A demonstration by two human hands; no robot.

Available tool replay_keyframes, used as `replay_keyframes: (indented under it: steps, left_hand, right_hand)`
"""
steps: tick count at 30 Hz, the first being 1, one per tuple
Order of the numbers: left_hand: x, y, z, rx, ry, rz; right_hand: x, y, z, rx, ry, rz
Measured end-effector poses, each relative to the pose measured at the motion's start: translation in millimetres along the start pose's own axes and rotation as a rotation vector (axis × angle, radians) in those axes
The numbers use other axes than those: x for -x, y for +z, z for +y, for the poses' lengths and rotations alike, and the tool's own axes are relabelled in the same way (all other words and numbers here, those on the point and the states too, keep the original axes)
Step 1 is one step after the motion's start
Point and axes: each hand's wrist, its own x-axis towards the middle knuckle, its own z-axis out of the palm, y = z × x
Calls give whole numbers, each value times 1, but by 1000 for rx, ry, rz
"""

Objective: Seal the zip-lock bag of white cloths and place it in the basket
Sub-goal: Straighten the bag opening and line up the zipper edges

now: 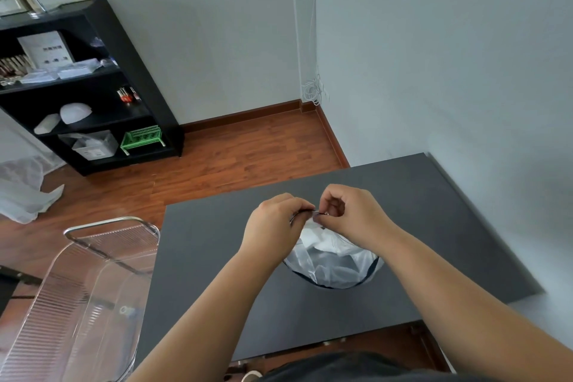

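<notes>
Over the grey surface [217,245], both hands, left [273,223] and right [353,214], pinch the bag's [333,260] top edge; the clear basket [90,298] stands left.

Both bare forearms reach forward from the lower edge of the view and converge toward the middle. The left hand [274,220] is curled, knuckles up, its fingers [302,205] pinched together at the tips. The right hand [350,211] faces it, wrist bent inward, thumb and forefinger closed in a pinch. The fingertips of the two hands nearly meet, perhaps touching; the view is too blurred there to tell.
</notes>
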Motion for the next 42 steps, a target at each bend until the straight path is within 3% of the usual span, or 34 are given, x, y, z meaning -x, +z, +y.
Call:
replay_keyframes:
  steps: [8,14,20,25,34,42]
  left_hand:
    - [-3,-2,-9,-37,-27,59]
    - [-1,-5,-11,-65,7,-88]
    - [-9,4,7,-73,80,-115]
    - [-14,2,0,-10,-4,-91]
    - [-6,10,10,125,64,-121]
    - [10,29,43,-210,-16,-334]
  right_hand:
    - [13,-5,29,27,211,-68]
    - [6,-13,29,141,92,137]
    - [6,-15,22,139,-22,74]
    - [11,-29,28,152,130,7]
    - [9,-33,25,172,151,272]
    - [7,-41,12,-38,282,297]
